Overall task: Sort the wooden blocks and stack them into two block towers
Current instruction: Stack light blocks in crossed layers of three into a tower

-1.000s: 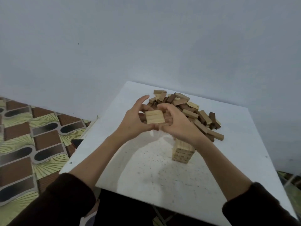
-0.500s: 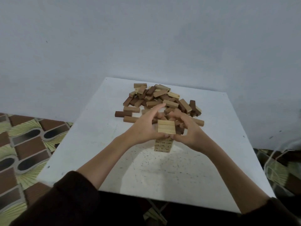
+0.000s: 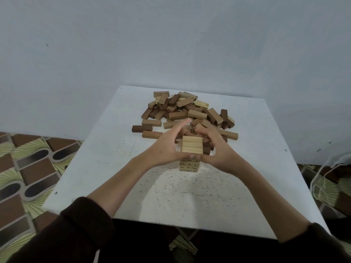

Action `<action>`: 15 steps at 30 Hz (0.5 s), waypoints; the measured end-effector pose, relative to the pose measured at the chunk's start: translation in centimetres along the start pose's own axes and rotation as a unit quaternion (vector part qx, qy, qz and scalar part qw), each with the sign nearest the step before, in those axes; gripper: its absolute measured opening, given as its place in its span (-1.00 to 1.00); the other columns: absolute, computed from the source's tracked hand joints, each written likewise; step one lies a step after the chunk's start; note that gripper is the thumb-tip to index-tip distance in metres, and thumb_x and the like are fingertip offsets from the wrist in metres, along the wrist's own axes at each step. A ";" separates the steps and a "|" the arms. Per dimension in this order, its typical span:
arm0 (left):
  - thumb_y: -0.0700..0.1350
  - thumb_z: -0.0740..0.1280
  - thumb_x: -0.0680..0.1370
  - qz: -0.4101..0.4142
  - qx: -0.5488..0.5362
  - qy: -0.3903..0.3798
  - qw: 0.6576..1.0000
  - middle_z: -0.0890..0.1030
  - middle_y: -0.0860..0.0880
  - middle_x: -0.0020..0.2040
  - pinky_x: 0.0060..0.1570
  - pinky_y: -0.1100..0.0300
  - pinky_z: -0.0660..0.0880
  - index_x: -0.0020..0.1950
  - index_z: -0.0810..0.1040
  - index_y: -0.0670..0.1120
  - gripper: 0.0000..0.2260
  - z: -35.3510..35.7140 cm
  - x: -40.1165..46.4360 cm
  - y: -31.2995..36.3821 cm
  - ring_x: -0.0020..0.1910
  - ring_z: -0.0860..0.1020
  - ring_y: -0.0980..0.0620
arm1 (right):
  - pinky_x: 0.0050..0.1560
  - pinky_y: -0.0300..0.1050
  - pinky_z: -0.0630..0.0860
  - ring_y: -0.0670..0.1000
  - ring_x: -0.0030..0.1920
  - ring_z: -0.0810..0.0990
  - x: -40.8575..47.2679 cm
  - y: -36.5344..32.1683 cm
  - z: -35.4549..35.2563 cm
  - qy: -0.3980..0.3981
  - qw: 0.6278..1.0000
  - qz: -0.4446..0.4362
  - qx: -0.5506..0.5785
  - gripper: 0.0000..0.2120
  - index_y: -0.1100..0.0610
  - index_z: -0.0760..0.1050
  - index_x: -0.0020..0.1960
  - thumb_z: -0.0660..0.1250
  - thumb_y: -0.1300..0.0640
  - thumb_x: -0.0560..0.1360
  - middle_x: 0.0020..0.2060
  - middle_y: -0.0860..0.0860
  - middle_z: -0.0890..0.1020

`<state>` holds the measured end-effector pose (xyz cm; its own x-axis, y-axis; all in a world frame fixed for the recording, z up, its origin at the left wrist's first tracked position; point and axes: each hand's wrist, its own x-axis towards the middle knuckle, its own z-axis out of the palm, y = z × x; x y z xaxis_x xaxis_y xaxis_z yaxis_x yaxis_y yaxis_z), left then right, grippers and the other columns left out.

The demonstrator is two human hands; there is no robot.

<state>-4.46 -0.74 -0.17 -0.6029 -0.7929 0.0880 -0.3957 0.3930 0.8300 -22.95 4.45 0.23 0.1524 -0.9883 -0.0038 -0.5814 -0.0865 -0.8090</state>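
Hands on top layer of light tower

Wall, plain pale blue-grey, fills the whole upper part of your view. Patterned floor tiles show past the tabletop's left edge, brown and yellow-green.

White square tabletop, speckled with small dark marks toward the near edge, carries everything.

Loose pile of blocks lies toward the far edge, around the middle, light and dark pieces mixed and lying at all angles. A few strays sit flat at the pile's left side, one dark block among them.

Your sleeves are dark and cover both forearms near the bottom corners of the view.

Light tower stands around the tabletop's centre, just on the near side of the pile, with small dark printing on its side faces. I see one tower only.

Your left hand and right hand flank its top from either side. Both are curled round the top layer, three pale blocks side by side, thumbs meeting on its near face, fingers wrapped behind. Your left index finger sticks up, not touching the wood. I cannot tell if the layer rests fully on the tower.

White cord hangs off past the tabletop's right edge.
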 end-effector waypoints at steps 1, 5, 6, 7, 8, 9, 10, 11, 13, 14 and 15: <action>-0.04 0.54 0.35 -0.002 -0.001 0.000 1.000 0.46 0.26 0.10 0.04 0.59 0.30 0.51 0.13 0.05 -0.15 0.0 -0.1 -0.1 0.08 0.38 0.50 | 0.33 0.00 0.35 0.03 0.31 0.34 0.0 0.0 0.0 -0.001 1.000 -0.002 -0.003 -0.35 0.00 0.26 0.39 0.48 0.15 0.40 0.28 -0.03 0.35; -0.03 0.56 0.32 -0.009 0.007 0.005 1.000 0.46 0.15 0.18 0.06 0.57 0.31 0.52 0.12 0.04 -0.11 -0.2 -0.3 -0.5 0.13 0.38 0.43 | 0.34 -0.03 0.34 0.04 0.32 0.33 -0.2 -0.1 -0.1 -0.005 1.000 -0.017 -0.014 -0.33 0.03 0.26 0.39 0.48 0.20 0.38 0.25 -0.05 0.35; -0.02 0.57 0.32 -0.009 0.008 0.005 1.000 0.46 0.14 0.19 0.06 0.54 0.32 0.52 0.12 0.05 -0.10 -0.3 -0.4 -0.6 0.14 0.38 0.41 | 0.33 -0.02 0.35 0.05 0.31 0.33 -0.2 -0.2 0.0 -0.007 1.000 -0.019 -0.016 -0.33 0.04 0.26 0.39 0.49 0.20 0.38 0.24 -0.05 0.35; -0.02 0.57 0.32 -0.010 0.008 0.005 1.000 0.46 0.14 0.20 0.07 0.50 0.33 0.52 0.12 0.05 -0.10 -0.3 -0.4 -0.7 0.15 0.39 0.39 | 0.33 0.00 0.35 0.06 0.31 0.33 -0.1 -0.2 0.0 -0.006 1.000 -0.024 -0.019 -0.32 0.04 0.26 0.39 0.50 0.20 0.37 0.23 -0.06 0.35; -0.02 0.57 0.32 -0.010 0.008 0.005 1.000 0.47 0.14 0.20 0.08 0.47 0.34 0.52 0.12 0.05 -0.10 -0.3 -0.5 -0.8 0.16 0.41 0.35 | 0.33 0.03 0.36 0.06 0.30 0.34 -0.1 -0.2 0.0 -0.004 0.999 -0.030 -0.021 -0.32 0.04 0.27 0.39 0.51 0.20 0.36 0.22 -0.06 0.35; -0.02 0.57 0.31 -0.011 0.008 0.006 1.000 0.47 0.13 0.20 0.09 0.44 0.34 0.53 0.12 0.04 -0.09 -0.2 -0.5 -0.8 0.16 0.42 0.31 | 0.32 0.04 0.37 0.07 0.29 0.35 -0.1 -0.1 0.1 -0.003 0.999 -0.036 -0.023 -0.32 0.05 0.27 0.38 0.51 0.21 0.36 0.21 -0.07 0.35; -0.02 0.57 0.31 -0.011 0.009 0.007 1.000 0.47 0.13 0.20 0.10 0.41 0.35 0.53 0.12 0.03 -0.09 -0.2 -0.5 -0.8 0.17 0.43 0.25 | 0.31 0.05 0.38 0.07 0.28 0.35 -0.1 -0.1 0.1 -0.002 0.999 -0.040 -0.024 -0.32 0.05 0.28 0.38 0.51 0.21 0.36 0.20 -0.07 0.35; -0.03 0.57 0.31 -0.010 0.008 0.009 1.000 0.47 0.12 0.19 0.10 0.39 0.35 0.53 0.12 0.02 -0.09 -0.1 -0.5 -0.9 0.18 0.43 0.21 | 0.30 0.05 0.39 0.07 0.28 0.35 -0.1 0.0 0.2 -0.001 0.999 -0.042 -0.025 -0.32 0.05 0.28 0.38 0.51 0.21 0.35 0.20 -0.08 0.35; -0.05 0.57 0.32 -0.008 0.007 0.012 1.000 0.47 0.11 0.19 0.11 0.34 0.37 0.53 0.12 0.02 -0.10 0.0 -0.6 -0.9 0.18 0.44 0.18 | 0.30 0.05 0.39 0.07 0.27 0.35 0.0 0.0 0.2 -0.001 0.999 -0.044 -0.028 -0.32 0.05 0.28 0.38 0.51 0.21 0.35 0.20 -0.07 0.35; -0.05 0.57 0.32 -0.007 0.005 0.014 1.000 0.48 0.10 0.19 0.12 0.32 0.38 0.52 0.12 0.02 -0.10 0.0 -0.6 -0.9 0.19 0.44 0.17 | 0.29 0.05 0.39 0.07 0.27 0.35 0.0 0.1 0.2 0.000 0.999 -0.046 -0.027 -0.32 0.05 0.28 0.38 0.51 0.21 0.35 0.19 -0.07 0.35; -0.05 0.57 0.32 -0.007 0.004 0.015 1.000 0.48 0.09 0.20 0.12 0.31 0.38 0.52 0.12 0.02 -0.10 0.0 -0.6 -0.9 0.19 0.45 0.16 | 0.29 0.05 0.39 0.07 0.26 0.35 0.1 0.1 0.2 0.001 0.999 -0.047 -0.027 -0.33 0.05 0.29 0.37 0.51 0.22 0.35 0.18 -0.07 0.36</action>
<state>-3.73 -0.60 -1.01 -0.5765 -0.8118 0.0922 -0.4098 0.3850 0.8269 -22.81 4.42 0.00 0.2072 -0.9757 0.0710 -0.6063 -0.1850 -0.7734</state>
